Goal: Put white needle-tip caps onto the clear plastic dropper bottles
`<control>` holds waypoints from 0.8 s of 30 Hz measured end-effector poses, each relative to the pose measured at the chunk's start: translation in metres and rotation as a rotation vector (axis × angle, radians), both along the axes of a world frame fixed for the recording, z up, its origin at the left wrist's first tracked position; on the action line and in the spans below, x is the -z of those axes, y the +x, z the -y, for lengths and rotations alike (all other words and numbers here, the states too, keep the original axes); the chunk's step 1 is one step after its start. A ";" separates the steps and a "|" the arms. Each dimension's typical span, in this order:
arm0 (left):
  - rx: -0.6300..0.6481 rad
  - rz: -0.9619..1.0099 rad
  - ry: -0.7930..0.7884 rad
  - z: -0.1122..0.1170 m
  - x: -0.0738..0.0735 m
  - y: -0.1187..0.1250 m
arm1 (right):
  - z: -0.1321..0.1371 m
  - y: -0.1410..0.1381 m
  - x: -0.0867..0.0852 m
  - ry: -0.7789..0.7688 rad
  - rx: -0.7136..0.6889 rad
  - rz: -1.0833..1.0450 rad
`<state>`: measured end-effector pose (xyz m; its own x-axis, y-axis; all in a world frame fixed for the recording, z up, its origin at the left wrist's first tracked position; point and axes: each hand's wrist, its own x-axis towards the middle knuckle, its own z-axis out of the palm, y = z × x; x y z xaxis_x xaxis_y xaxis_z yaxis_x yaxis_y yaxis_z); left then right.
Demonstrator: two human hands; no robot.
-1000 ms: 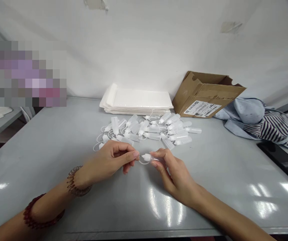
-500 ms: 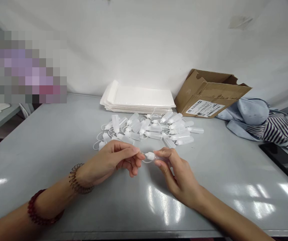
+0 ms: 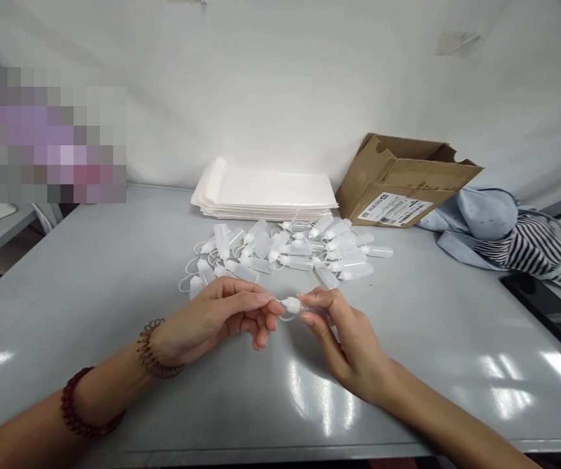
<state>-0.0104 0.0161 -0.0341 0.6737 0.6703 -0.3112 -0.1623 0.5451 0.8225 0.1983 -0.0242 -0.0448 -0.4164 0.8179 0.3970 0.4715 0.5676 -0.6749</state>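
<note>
A small translucent squeeze bottle (image 3: 292,305) with a white top, a thin needle-like tip and a looped tether lies between my hands, just above the table. My right hand (image 3: 343,335) is closed round its body, thumb and index finger near the white top, hiding most of the bottle. At the other end, my left hand (image 3: 241,312) pinches the tip between thumb and index finger. The tether curves below the tip toward those fingers; whether they also hold a tiny cap is hidden. Beyond my hands lies a loose pile of similar squeeze bottles (image 3: 296,249), several with looped tethers.
A stack of white padded envelopes (image 3: 275,187) lies against the wall. Right of it stands an open, tilted cardboard box (image 3: 407,185). Folded blue and striped fabric (image 3: 519,241) and a black phone (image 3: 548,319) lie at the right. A blurred patch covers the far left.
Both hands keep nearly the same pose on the bottle. The view has shifted slightly, so the background sits a little further left.
</note>
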 end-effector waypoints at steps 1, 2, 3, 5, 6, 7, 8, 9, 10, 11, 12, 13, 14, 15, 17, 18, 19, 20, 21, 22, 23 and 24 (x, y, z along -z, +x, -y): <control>0.004 0.006 0.002 0.000 0.000 0.000 | 0.000 0.001 -0.001 0.002 -0.004 -0.002; 0.007 0.010 0.006 0.000 0.000 0.001 | 0.000 0.001 -0.001 0.006 -0.010 -0.004; 0.010 0.014 0.008 0.000 0.000 0.001 | -0.001 0.002 -0.002 0.009 -0.014 -0.006; 0.011 0.022 0.003 0.001 0.000 0.001 | -0.001 0.003 -0.003 0.007 -0.029 -0.003; 0.013 0.025 0.003 0.001 -0.001 0.001 | -0.001 0.004 -0.004 0.003 -0.036 0.004; 0.017 0.025 0.005 0.002 -0.001 0.001 | -0.001 0.005 -0.005 -0.006 -0.045 0.014; 0.023 0.023 0.010 0.002 -0.001 0.000 | -0.001 0.006 -0.006 -0.015 -0.055 0.026; 0.030 0.017 0.018 0.002 -0.001 0.000 | -0.001 0.007 -0.007 -0.023 -0.065 0.039; 0.036 0.013 0.029 0.003 0.000 -0.001 | -0.001 0.007 -0.008 -0.029 -0.076 0.048; 0.042 0.009 0.040 0.003 0.000 -0.001 | -0.001 0.008 -0.009 -0.033 -0.085 0.056; 0.046 0.005 0.049 0.003 0.000 -0.001 | -0.001 0.009 -0.009 -0.035 -0.095 0.060; 0.049 0.003 0.056 0.003 0.001 -0.001 | -0.001 0.009 -0.010 -0.037 -0.103 0.062; 0.051 0.002 0.059 0.003 0.002 -0.002 | -0.001 0.009 -0.010 -0.040 -0.111 0.062; 0.053 0.002 0.060 0.003 0.002 -0.002 | -0.001 0.010 -0.011 -0.046 -0.117 0.063; 0.055 0.002 0.060 0.003 0.003 -0.002 | -0.001 0.010 -0.011 -0.055 -0.130 0.064; 0.058 0.003 0.060 0.003 0.004 -0.002 | -0.001 0.010 -0.011 -0.055 -0.134 0.063; 0.060 0.003 0.061 0.003 0.004 -0.002 | -0.001 0.010 -0.012 -0.056 -0.138 0.063; 0.061 0.003 0.060 0.004 0.004 -0.002 | -0.001 0.010 -0.012 -0.057 -0.140 0.066; 0.060 0.004 0.058 0.004 0.004 -0.001 | -0.001 0.010 -0.012 -0.059 -0.141 0.068; 0.059 0.005 0.056 0.004 0.004 -0.001 | 0.000 0.010 -0.013 -0.061 -0.142 0.070; 0.056 0.005 0.053 0.004 0.003 -0.001 | 0.000 0.010 -0.013 -0.065 -0.141 0.072; 0.053 0.004 0.051 0.004 0.003 -0.001 | 0.000 0.010 -0.013 -0.068 -0.142 0.075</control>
<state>-0.0109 0.0120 -0.0371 0.7100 0.6482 -0.2752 -0.1372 0.5107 0.8487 0.2083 -0.0242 -0.0317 -0.5557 0.7730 0.3061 0.4402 0.5859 -0.6804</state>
